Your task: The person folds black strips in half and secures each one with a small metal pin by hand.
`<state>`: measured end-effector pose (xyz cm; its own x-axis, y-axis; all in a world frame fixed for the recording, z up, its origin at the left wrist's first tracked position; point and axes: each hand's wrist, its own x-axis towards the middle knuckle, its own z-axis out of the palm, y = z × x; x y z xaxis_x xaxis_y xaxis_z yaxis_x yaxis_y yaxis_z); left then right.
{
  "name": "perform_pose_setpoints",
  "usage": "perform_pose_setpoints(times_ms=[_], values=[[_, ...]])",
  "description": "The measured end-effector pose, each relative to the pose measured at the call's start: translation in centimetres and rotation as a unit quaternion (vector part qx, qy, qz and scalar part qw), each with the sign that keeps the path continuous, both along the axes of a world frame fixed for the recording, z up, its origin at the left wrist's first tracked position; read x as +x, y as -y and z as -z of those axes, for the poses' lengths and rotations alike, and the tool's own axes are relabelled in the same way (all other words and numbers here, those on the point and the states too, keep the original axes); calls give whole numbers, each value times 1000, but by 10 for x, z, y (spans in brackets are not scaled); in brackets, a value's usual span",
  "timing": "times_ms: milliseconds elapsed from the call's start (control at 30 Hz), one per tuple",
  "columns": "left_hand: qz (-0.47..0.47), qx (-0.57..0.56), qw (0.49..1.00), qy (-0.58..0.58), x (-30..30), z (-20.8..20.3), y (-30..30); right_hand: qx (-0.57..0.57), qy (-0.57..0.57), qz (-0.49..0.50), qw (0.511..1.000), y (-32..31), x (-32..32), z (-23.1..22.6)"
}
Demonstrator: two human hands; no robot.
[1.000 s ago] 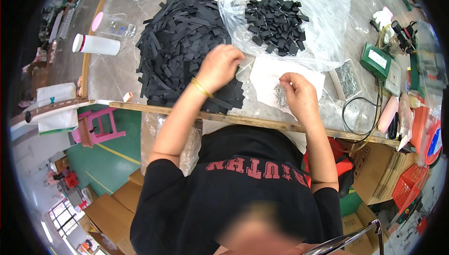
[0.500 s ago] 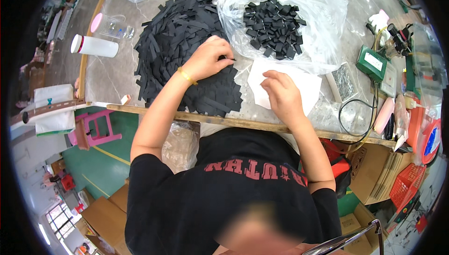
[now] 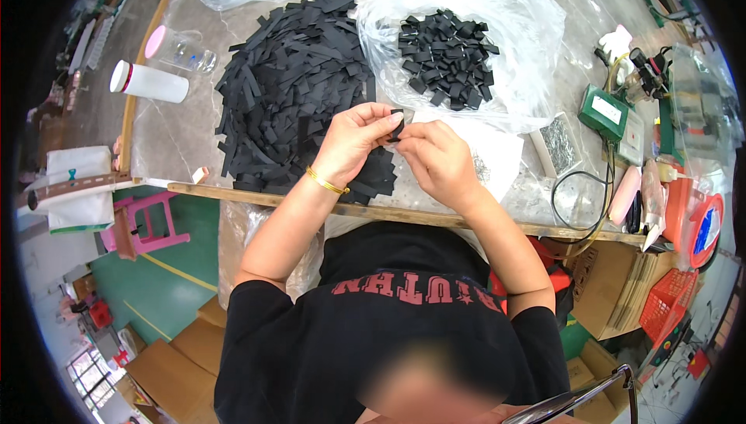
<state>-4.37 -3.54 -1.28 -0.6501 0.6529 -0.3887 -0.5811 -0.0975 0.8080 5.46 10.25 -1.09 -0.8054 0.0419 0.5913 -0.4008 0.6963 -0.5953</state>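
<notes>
My left hand [image 3: 359,138] is closed in a pinch on a short black fabric strip [image 3: 397,122], held up over the near part of the table. My right hand [image 3: 441,161] meets it there, fingertips pressed together at the strip's lower end; whatever lies between them is too small to make out. Beside my left hand spreads a large heap of loose black strips [image 3: 287,90]. Under and behind my right hand lies a sheet of white paper [image 3: 505,161] with small thin metal bits [image 3: 483,164] on it.
Folded black pieces [image 3: 447,59] lie on a clear plastic bag [image 3: 528,43] farther back. An open box of metal pieces [image 3: 571,140] stands right of the paper, near a green device [image 3: 604,113] and a black cable [image 3: 553,195]. At left are a white bottle [image 3: 155,83] and a clear jar [image 3: 183,51].
My left hand has come from the heap toward me and right, bringing a black strip. My right hand has moved left to meet it, uncovering metal bits on the paper.
</notes>
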Motion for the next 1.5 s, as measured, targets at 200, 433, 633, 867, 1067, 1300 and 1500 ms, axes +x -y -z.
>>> perform_pose_setpoints(times_ms=[200,433,633,867,1067,1300,1500], values=[[-12,0,992,-126,12,8,-2,-241,211,73,945,3,5,-6],[-14,6,988,-154,18,11,-2,-232,243,101,936,2,3,-12],[-29,28,989,-141,23,10,-2,-255,253,92,929,1,3,-12],[-42,18,986,-158,21,7,-4,-220,230,91,944,-2,5,-13],[42,-43,977,-205,16,3,-2,-277,193,102,936,-8,1,-9],[-24,15,989,-144,29,6,-15,-308,197,132,921,-1,-1,1],[-143,68,984,-75,42,12,-32,-455,134,123,872,10,-8,6]])
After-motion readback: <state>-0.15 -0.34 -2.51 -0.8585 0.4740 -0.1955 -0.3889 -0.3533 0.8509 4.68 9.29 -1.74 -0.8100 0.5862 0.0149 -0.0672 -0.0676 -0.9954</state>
